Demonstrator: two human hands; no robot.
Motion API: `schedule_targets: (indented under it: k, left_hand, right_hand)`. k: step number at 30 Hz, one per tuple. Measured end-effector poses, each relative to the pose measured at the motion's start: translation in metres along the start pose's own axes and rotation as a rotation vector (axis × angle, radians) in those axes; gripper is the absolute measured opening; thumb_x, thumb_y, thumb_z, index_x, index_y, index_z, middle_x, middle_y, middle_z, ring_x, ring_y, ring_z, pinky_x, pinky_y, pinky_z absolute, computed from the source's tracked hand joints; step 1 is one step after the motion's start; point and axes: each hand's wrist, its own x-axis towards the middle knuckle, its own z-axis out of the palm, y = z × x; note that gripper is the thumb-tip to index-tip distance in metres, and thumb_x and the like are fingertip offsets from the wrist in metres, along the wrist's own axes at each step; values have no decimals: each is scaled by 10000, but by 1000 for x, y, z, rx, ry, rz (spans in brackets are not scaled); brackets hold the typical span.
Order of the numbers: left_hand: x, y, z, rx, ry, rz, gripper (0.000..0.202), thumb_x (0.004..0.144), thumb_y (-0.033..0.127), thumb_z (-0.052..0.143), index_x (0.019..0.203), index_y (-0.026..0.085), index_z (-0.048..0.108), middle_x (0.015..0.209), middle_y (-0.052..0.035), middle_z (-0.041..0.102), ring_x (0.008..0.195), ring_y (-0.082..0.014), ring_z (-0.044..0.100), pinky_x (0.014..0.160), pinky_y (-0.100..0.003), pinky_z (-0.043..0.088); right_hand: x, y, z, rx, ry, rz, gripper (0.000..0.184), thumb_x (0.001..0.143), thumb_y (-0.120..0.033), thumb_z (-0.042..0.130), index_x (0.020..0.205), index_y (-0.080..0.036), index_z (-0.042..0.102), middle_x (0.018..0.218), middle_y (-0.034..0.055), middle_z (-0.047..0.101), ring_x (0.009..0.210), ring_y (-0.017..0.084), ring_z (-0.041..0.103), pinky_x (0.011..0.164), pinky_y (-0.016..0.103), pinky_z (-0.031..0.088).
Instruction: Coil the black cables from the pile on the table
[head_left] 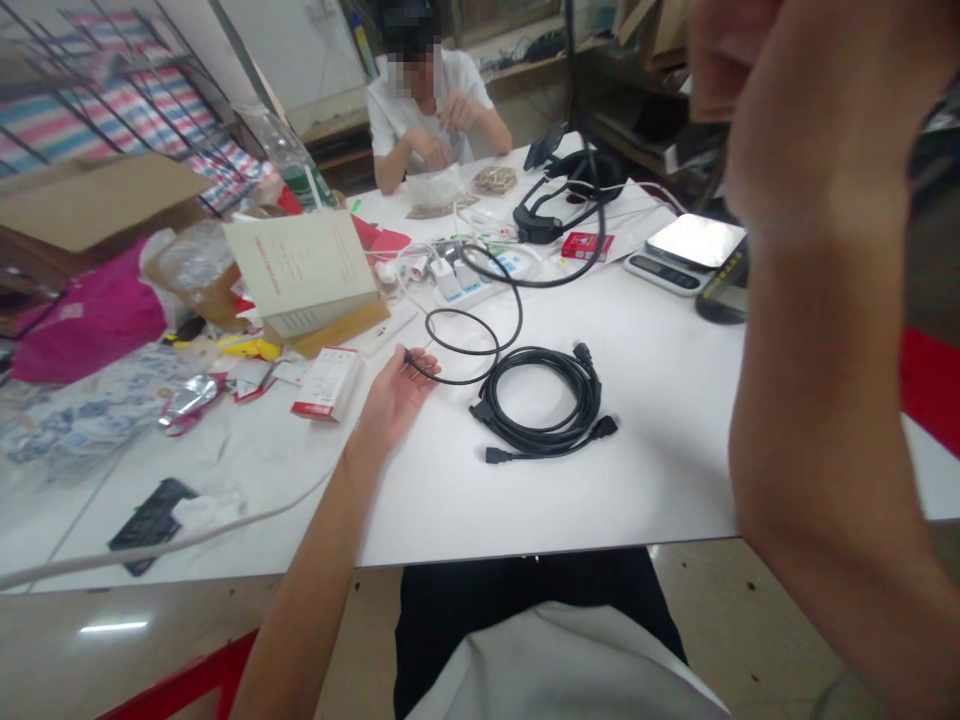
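My left hand (396,393) rests palm up on the white table (660,480), its fingers curled lightly around the end of a thin black cable (465,345) that loops away toward a power strip (469,285). Just right of that hand lies a coiled bundle of thicker black cables (544,400) with several plugs sticking out. My right hand (731,50) is raised close to the camera at the top right, blurred, with its fingers bent; whether it holds anything is hidden. My right forearm fills the right side of the view.
Another person sits at the far end of the table, hands together over a clear bag (435,185). A kitchen scale (686,250), a black headset (559,195), a small red box (586,245), a booklet (304,265), small boxes and wrappers crowd the table's far and left parts.
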Motion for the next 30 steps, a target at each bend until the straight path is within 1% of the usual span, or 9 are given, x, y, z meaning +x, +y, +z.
schedule_targets:
  k: [2,4,8,11,13,16,18,23,30]
  left_hand:
    - [0,0,0,6,-10,-14,343,1130,358,520,1036,132,761,930,-93,808,851,-161,771,845,-282,633]
    - [0,1,0,18,-25,-21,366,1131,385,514,1086,125,766,1008,-121,822,897,-174,781,866,-292,637]
    - [0,2,0,6,-28,-15,359,1130,390,520,1097,130,765,1104,-135,818,1000,-186,787,926,-298,634]
    - [1,3,-3,-30,-29,-26,375,1138,395,499,1066,138,763,1069,-120,810,971,-176,782,952,-297,631]
    - [2,4,-5,-41,-66,-42,383,1135,413,505,1092,136,765,1097,-123,804,965,-175,775,959,-303,631]
    - [2,4,-7,-27,-128,-46,315,1112,381,561,1148,146,768,1157,-120,798,968,-176,765,948,-310,631]
    - [2,3,-6,-6,-132,-38,263,1093,331,594,1162,147,770,1156,-115,797,962,-174,760,964,-316,624]
    - [1,0,-1,16,-129,38,204,1076,259,602,1093,156,777,1206,-116,795,1147,-211,748,1106,-369,583]
    - [-2,1,-1,68,-184,121,191,1047,299,674,1168,180,762,1320,-112,765,1289,-208,703,1189,-360,525]
  right_hand:
    - [-3,-7,17,-73,179,-210,692,1094,-536,106,991,-167,683,968,16,694,1030,113,735,661,189,391]
    - [-6,-8,34,-212,115,-422,579,1103,-613,335,892,-170,642,829,8,620,847,95,662,732,221,471]
    - [-7,13,75,-427,-543,-444,527,1130,-577,396,920,-159,636,849,40,669,800,117,564,818,267,487]
    - [-7,42,106,-595,-803,-318,410,1126,-440,444,1007,-136,692,964,97,735,864,158,640,808,274,450]
    - [-10,60,124,-725,-799,-248,434,1099,-508,500,1108,-126,705,1095,153,749,964,218,694,816,293,457]
    - [-16,75,141,-866,-744,-193,706,976,-667,674,1352,-72,628,1255,230,720,1141,316,713,874,325,500]
    - [-19,78,147,-917,-769,-166,772,945,-646,731,1414,-48,592,1269,241,716,1187,340,713,907,340,520]
    - [-16,85,150,-903,-877,-156,417,1058,-437,588,1260,-93,708,1271,213,728,1169,291,726,919,323,525]
    - [-9,103,151,-724,-875,-204,370,1066,-298,457,1340,-86,586,1187,181,744,930,215,686,798,295,464]
